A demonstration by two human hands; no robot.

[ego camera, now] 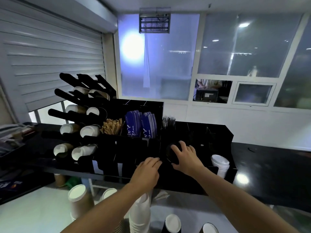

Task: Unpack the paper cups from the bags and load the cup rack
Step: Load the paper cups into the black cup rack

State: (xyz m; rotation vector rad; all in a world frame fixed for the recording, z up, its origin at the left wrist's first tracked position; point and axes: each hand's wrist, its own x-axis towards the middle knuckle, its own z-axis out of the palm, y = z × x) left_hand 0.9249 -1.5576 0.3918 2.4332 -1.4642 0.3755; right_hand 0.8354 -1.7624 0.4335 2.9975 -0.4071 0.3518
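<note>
The black cup rack (80,115) stands at the left on the dark counter, several of its slanted slots holding brown and white paper cups (87,131). My right hand (186,157) grips a stack of black lids (170,153) in a compartment of the black organiser (218,132). My left hand (148,169) touches the left side of that same stack, fingers bent. Loose stacks of cups stand below: brown (78,199), white (139,214) and black (172,223).
White lids (220,163) sit at the organiser's right end. Brown stirrers (111,126), blue sleeves (140,125) and dark straws (168,121) fill other compartments. Papers (13,132) lie at the far left. A shutter and glass windows stand behind.
</note>
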